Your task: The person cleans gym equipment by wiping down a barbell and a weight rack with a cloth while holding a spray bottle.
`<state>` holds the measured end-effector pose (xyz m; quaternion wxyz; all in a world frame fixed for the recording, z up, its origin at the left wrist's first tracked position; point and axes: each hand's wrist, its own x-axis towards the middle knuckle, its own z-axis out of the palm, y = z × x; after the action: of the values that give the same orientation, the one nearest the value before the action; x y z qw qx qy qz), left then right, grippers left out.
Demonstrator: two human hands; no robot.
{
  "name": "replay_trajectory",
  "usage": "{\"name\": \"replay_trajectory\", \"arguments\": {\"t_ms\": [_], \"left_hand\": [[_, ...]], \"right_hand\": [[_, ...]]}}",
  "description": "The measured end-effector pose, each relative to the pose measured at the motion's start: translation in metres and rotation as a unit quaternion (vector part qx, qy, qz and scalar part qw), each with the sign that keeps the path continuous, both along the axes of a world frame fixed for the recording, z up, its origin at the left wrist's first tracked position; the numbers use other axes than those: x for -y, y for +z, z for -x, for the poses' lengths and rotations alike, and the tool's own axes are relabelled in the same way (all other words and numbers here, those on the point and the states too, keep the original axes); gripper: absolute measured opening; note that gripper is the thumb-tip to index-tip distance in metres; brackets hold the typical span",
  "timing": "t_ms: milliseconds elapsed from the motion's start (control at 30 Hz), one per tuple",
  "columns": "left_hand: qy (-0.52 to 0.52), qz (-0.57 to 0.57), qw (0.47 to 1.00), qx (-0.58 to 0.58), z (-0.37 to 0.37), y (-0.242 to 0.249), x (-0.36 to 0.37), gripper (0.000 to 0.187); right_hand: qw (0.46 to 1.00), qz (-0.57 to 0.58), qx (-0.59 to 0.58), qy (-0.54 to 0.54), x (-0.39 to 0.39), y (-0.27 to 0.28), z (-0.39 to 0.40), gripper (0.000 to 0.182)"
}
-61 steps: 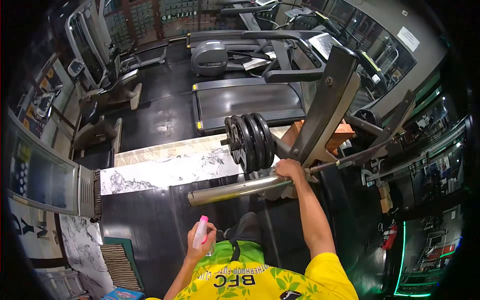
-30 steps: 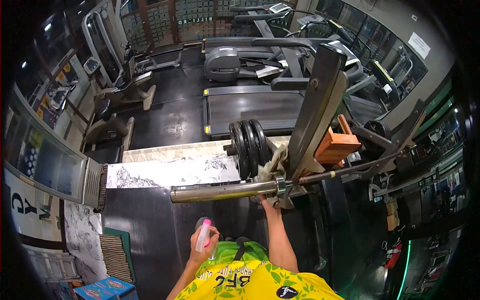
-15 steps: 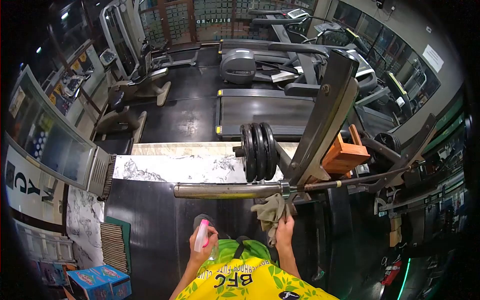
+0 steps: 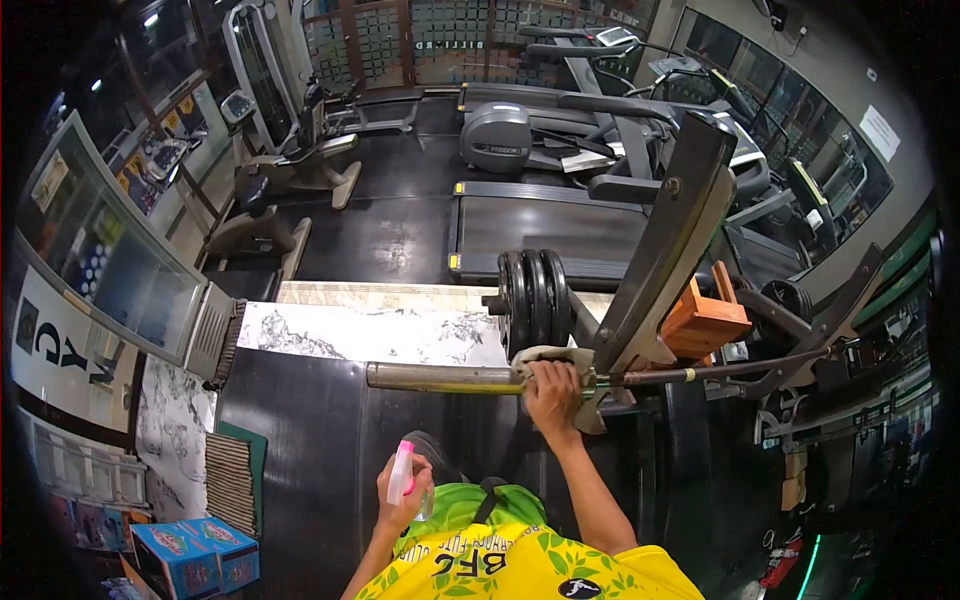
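Observation:
A spray bottle [image 4: 403,474] with a white and pink head is gripped in my left hand [image 4: 421,478], low in front of my body. My right hand [image 4: 553,402] is wrapped over the barbell's thick sleeve [image 4: 440,377], near its inner collar. Between that hand and the metal lies a beige-grey cloth [image 4: 545,354], partly hidden by my fingers. The barbell rests on the rack's upright [image 4: 668,240]. Just behind the sleeve, several black weight plates [image 4: 535,300] hang on a peg.
Treadmills [image 4: 550,225] stand beyond the rack, with exercise bikes [image 4: 262,225] at the far left. A wooden box [image 4: 703,322] sits behind the upright. On the left are a glass-door fridge [image 4: 110,245], a striped mat [image 4: 230,482] and a blue carton [image 4: 195,555].
My right hand has risen with the cloth from below the bar onto the sleeve, and the cloth now wraps it. My left hand still holds the spray bottle. The view has shifted slightly.

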<state>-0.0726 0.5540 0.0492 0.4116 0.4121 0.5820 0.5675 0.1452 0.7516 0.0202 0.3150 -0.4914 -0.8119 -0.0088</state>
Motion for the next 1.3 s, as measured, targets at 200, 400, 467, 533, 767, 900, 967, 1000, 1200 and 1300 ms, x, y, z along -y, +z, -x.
{"name": "replay_trajectory", "arguments": {"t_ms": [200, 400, 467, 533, 767, 900, 967, 1000, 1200, 1300], "left_hand": [[0.006, -0.022, 0.998, -0.059, 0.005, 0.009, 0.005, 0.010], [0.019, -0.017, 0.999, -0.042, 0.006, 0.004, 0.011, 0.011], [0.014, -0.015, 0.999, -0.039, 0.005, 0.001, 0.012, 0.011], [0.011, -0.010, 0.999, -0.033, 0.002, 0.001, 0.012, 0.011], [-0.042, -0.033, 0.998, -0.031, -0.004, 0.004, 0.004, 0.013], [-0.061, -0.007, 0.997, 0.040, -0.008, 0.011, -0.002, 0.012], [-0.085, 0.001, 0.995, 0.047, -0.010, 0.018, -0.010, 0.013], [-0.110, 0.012, 0.993, 0.051, -0.011, 0.022, -0.014, 0.014], [-0.145, -0.056, 0.983, 0.098, -0.034, 0.048, -0.046, 0.023], [-0.191, -0.095, 0.970, 0.116, -0.039, 0.059, -0.067, 0.038]], "right_hand": [[0.989, -0.020, -0.031, 0.145, 0.013, -0.010, 0.108, 0.016], [0.971, -0.027, -0.032, 0.235, 0.011, -0.006, 0.176, 0.024], [0.972, -0.028, -0.022, 0.233, 0.010, -0.006, 0.171, 0.026], [0.971, 0.023, 0.031, 0.234, 0.009, 0.001, 0.144, 0.029], [0.992, 0.083, 0.053, 0.082, 0.002, 0.015, 0.005, 0.032], [0.997, 0.080, 0.019, 0.010, 0.002, 0.015, -0.030, 0.027], [0.998, 0.001, 0.054, -0.016, 0.012, 0.013, -0.019, 0.025], [0.999, -0.029, 0.029, -0.027, 0.018, 0.005, -0.009, 0.024], [0.951, 0.183, -0.249, 0.002, 0.051, 0.007, -0.001, 0.032], [0.873, 0.280, -0.396, -0.054, 0.064, 0.011, -0.021, 0.028]]}}
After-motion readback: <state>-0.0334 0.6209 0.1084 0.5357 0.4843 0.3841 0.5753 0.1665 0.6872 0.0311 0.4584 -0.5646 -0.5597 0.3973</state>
